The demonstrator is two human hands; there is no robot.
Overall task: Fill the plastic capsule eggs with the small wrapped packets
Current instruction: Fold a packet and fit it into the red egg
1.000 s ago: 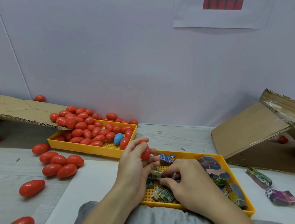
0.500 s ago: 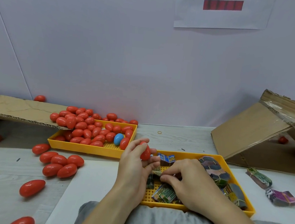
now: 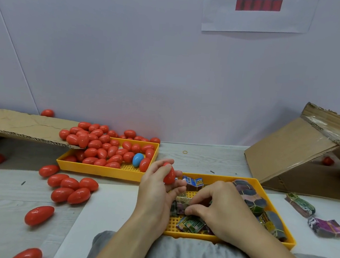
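Egg tray (image 3: 101, 169) left of packet tray (image 3: 222, 178)

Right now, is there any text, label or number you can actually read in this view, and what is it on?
None can be read.
White sheet on the wall: red bar with dark marks, blurred.
Blue packet in the near tray: print too small.
Green packets there: print too small.
Banded bundles on the right: print blurred.
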